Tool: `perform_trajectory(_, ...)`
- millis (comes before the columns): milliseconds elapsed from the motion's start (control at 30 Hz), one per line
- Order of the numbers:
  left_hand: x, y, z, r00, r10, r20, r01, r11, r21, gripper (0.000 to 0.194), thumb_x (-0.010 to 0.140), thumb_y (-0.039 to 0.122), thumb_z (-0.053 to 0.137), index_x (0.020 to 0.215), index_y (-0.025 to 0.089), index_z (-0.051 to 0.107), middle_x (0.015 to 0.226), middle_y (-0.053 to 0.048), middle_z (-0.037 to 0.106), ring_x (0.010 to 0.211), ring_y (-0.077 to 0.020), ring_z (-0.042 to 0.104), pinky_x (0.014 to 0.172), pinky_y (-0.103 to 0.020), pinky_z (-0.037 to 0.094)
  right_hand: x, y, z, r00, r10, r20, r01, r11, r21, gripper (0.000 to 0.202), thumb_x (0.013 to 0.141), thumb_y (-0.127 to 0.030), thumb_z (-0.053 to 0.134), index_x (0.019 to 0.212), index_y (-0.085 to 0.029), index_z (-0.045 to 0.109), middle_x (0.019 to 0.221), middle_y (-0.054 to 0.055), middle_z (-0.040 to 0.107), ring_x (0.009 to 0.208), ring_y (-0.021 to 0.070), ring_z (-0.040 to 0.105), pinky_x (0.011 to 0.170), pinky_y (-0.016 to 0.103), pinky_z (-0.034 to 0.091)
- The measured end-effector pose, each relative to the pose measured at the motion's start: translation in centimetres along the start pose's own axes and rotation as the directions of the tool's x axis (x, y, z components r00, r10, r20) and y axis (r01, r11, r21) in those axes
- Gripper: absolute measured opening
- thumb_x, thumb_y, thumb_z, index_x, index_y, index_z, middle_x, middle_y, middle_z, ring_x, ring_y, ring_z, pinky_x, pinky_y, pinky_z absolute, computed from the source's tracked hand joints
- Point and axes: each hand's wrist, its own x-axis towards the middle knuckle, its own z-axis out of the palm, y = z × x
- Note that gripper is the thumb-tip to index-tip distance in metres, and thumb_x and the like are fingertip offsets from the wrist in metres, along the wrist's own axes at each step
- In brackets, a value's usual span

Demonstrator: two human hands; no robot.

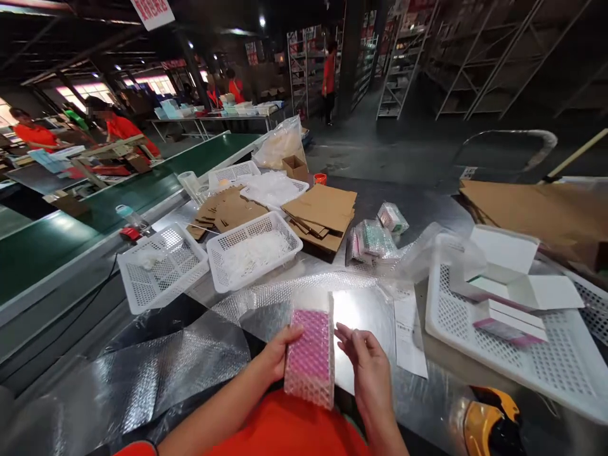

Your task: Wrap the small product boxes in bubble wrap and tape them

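Note:
A pink box wrapped in bubble wrap [310, 348] is held upright in front of my body. My left hand [280, 351] grips its left edge, thumb on the front face and the other fingers hidden behind. Just to the right of the package, my right hand [365, 358] is apart from it, fingers loosely bent with gaps between them and nothing visible in them. Under and beyond the package, a strip of bubble wrap [280, 291] stretches across the metal tabletop. A printed paper slip [409, 335] lies to the right of my right hand.
White baskets [254, 250] and flat cardboard pieces [323, 206] stand ahead. Several wrapped boxes [373, 237] sit right of centre. At the right are a large white basket [565, 361] with pink-white boxes and a yellow-black tape dispenser [491, 418]. A green conveyor [118, 196] runs at left; people work beyond.

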Motion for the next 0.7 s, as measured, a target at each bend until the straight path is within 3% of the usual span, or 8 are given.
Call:
perform_trajectory(100,0.6,-0.5,0.6,0.991,0.124,0.057,-0.127,0.991,0.041,0.036,0.060,0.031,0.090,0.089,0.015,0.075,0.088,-0.011,0.077,0.079,-0.0252,0.073,0.085,-0.037,0.057,0.2,1.3,0.5,0.988,-0.153,-0.008,0.147,0.963,-0.227,0.051,0.064,-0.070,0.076,0.070,-0.022,0.060,0.078,0.005,0.075,0.080,0.0240,0.072,0.075,0.033,0.057)
perform_trajectory(200,1.0,-0.9,1.5,0.961,0.264,0.077,-0.271,0.958,0.091,0.053,0.058,0.034,0.092,0.103,0.016,0.072,0.097,-0.012,0.077,0.090,-0.0289,0.074,0.090,-0.041,0.055,0.5,2.8,1.1,0.978,-0.209,-0.009,0.196,0.931,-0.309,0.053,0.069,-0.073,0.069,0.085,-0.023,0.060,0.071,0.002,0.072,0.066,0.0232,0.068,0.062,0.033,0.055)
perform_trajectory(300,1.0,-1.1,2.3,0.927,0.373,0.029,-0.372,0.911,0.175,0.060,0.059,0.038,0.092,0.109,0.017,0.067,0.101,-0.012,0.076,0.092,-0.0284,0.072,0.089,-0.041,0.055,0.3,3.7,2.2,0.972,-0.235,0.000,0.217,0.895,-0.390,0.065,0.077,-0.075,0.058,0.114,-0.021,0.056,0.100,0.010,0.076,0.089,0.0287,0.073,0.075,0.037,0.058)
perform_trajectory(400,0.9,-1.0,2.8,0.873,0.487,-0.028,-0.457,0.838,0.299,0.062,0.057,0.045,0.093,0.105,0.017,0.064,0.099,-0.011,0.073,0.090,-0.0265,0.069,0.085,-0.037,0.054,0.0,3.9,3.2,0.956,-0.291,0.026,0.250,0.769,-0.588,0.077,0.084,-0.072,0.044,0.134,-0.014,0.047,0.128,0.019,0.067,0.114,0.0329,0.067,0.093,0.042,0.054)
perform_trajectory(500,1.0,-1.0,2.9,0.832,0.549,-0.074,-0.481,0.783,0.395,0.066,0.054,0.052,0.092,0.101,0.018,0.062,0.096,-0.010,0.071,0.091,-0.0263,0.066,0.085,-0.036,0.053,0.4,4.0,3.1,0.959,-0.280,0.044,0.231,0.683,-0.693,0.084,0.084,-0.074,0.034,0.140,-0.012,0.045,0.128,0.021,0.066,0.113,0.0367,0.067,0.091,0.046,0.053)
perform_trajectory(600,1.4,-1.1,2.5,0.828,0.555,-0.078,-0.482,0.776,0.407,0.068,0.052,0.057,0.091,0.099,0.019,0.060,0.095,-0.009,0.069,0.091,-0.0274,0.065,0.085,-0.038,0.051,1.6,4.7,1.9,0.972,-0.230,0.053,0.201,0.687,-0.698,0.090,0.079,-0.081,0.038,0.140,-0.015,0.047,0.120,0.019,0.070,0.107,0.0385,0.068,0.086,0.047,0.053)
perform_trajectory(700,2.2,-1.3,2.6,0.829,0.549,-0.105,-0.457,0.774,0.438,0.073,0.046,0.059,0.092,0.098,0.020,0.058,0.096,-0.009,0.067,0.096,-0.0306,0.063,0.091,-0.040,0.048,3.1,5.4,1.0,0.980,-0.173,0.097,0.197,0.785,-0.587,0.095,0.072,-0.085,0.049,0.137,-0.015,0.048,0.129,0.019,0.066,0.115,0.0363,0.064,0.090,0.044,0.054)
